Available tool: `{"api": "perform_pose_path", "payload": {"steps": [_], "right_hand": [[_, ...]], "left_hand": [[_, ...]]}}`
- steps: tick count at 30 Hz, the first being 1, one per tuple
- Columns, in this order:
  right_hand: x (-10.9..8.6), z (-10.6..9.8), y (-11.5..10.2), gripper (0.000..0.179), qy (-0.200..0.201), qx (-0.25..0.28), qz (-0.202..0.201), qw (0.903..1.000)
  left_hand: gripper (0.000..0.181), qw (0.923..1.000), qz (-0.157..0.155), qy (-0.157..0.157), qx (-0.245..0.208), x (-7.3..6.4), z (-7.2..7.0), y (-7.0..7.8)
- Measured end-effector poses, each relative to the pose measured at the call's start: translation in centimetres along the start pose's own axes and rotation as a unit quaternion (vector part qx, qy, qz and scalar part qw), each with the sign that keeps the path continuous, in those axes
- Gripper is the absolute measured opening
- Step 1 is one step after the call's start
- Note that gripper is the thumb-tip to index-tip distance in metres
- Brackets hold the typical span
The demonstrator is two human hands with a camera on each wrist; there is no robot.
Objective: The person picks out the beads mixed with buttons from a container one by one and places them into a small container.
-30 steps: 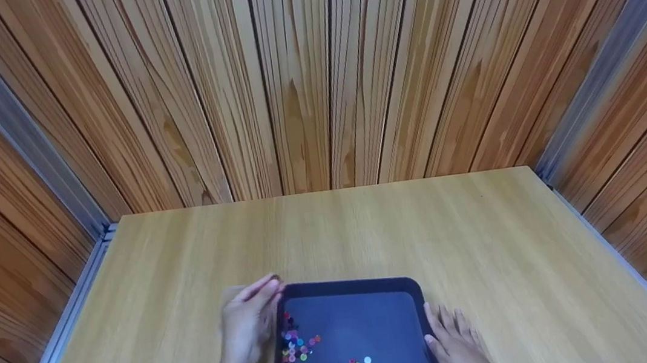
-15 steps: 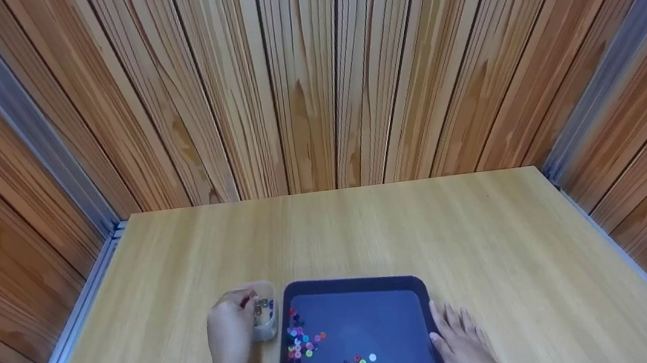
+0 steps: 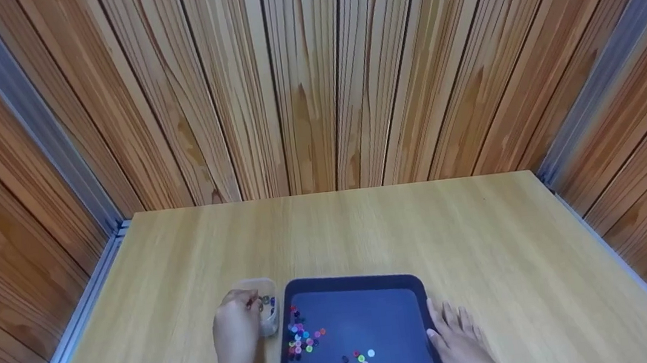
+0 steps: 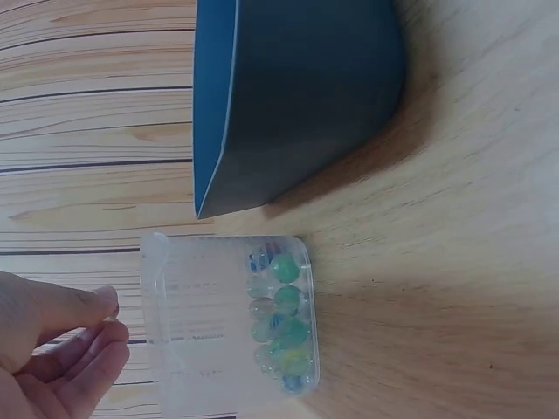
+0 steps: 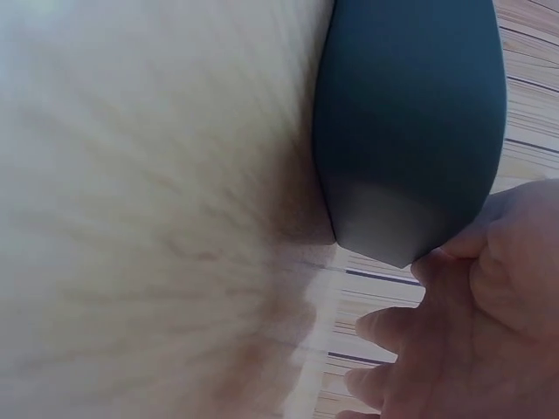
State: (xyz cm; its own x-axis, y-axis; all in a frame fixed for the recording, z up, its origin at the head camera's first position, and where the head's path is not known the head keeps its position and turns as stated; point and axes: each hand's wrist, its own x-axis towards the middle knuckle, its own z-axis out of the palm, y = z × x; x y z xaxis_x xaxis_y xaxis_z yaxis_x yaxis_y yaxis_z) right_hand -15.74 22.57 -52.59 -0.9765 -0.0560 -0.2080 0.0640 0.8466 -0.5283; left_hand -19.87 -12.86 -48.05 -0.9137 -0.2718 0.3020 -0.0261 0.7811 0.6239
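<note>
My left hand [image 3: 236, 322] is over the clear plastic cup [image 4: 196, 323]. Its thumb and fingertips come together just beyond the rim; whether something small is between them is hidden. Several glass marbles [image 4: 291, 301], green, clear and yellow, lie at the cup's bottom. To the right is a dark blue tray [image 3: 369, 313], holding colourful, button-like discs [image 3: 300, 342] along its left side and more discs [image 3: 361, 358] near the front. Against the tray's right wall lies my right hand [image 3: 464, 345], fingers extended, with the thumb at the tray's edge.
A light wooden table [image 3: 426, 224] carries the cup and tray, which stand close together with a narrow gap. Wood-plank panels [image 3: 312, 85] rise behind and on both sides, with grey metal rails [image 3: 75, 350] along the edges.
My left hand has moved left from the tray's far-left corner to the cup, uncovering part of it, then shifted slightly right. The right hand stays at the tray. The head view shifts slightly.
</note>
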Motion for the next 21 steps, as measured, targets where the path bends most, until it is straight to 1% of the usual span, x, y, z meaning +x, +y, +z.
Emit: {"api": "perform_pose_path", "payload": {"steps": [5, 9, 11, 13, 15, 17, 19, 21], "right_hand": [[0.1, 0.2, 0.2, 0.056, -0.006, 0.001, 0.011, 0.9999], [-0.1, 0.1, 0.2, 0.055, -0.001, 0.001, 0.008, 1.0000], [-0.3, 0.0, 0.2, 0.054, 0.003, 0.002, 0.001, 1.0000], [-0.4, 0.0, 0.1, 0.054, 0.004, 0.000, -0.002, 1.0000], [-0.4, -0.1, 0.1, 0.054, 0.006, -0.002, -0.003, 1.0000], [-0.4, -0.1, 0.1, 0.054, 0.005, -0.004, 0.000, 1.0000], [-0.2, -0.1, 0.1, 0.054, 0.004, -0.004, 0.004, 1.0000], [-0.2, 0.0, 0.0, 0.054, 0.001, -0.002, 0.007, 1.0000]], "left_hand": [[0.021, 0.9993, -0.020, -0.031, 0.007, 0.1, 0.1, -0.2], [0.025, 0.9986, -0.025, -0.046, 0.008, 0.3, 0.2, -0.7], [0.026, 0.9990, -0.025, -0.036, 0.006, 0.3, 0.3, -0.9], [0.026, 0.9994, -0.027, -0.020, 0.002, 0.2, 0.3, -0.8], [0.026, 0.9995, -0.030, -0.003, -0.008, 0.0, 0.2, -0.5], [0.026, 0.9990, -0.035, 0.006, -0.025, -0.2, 0.1, 0.0], [0.025, 0.9976, -0.050, 0.009, -0.048, -0.6, -0.1, 0.5], [0.024, 0.9948, -0.075, 0.011, -0.068, -1.1, -0.5, 0.9]]}}
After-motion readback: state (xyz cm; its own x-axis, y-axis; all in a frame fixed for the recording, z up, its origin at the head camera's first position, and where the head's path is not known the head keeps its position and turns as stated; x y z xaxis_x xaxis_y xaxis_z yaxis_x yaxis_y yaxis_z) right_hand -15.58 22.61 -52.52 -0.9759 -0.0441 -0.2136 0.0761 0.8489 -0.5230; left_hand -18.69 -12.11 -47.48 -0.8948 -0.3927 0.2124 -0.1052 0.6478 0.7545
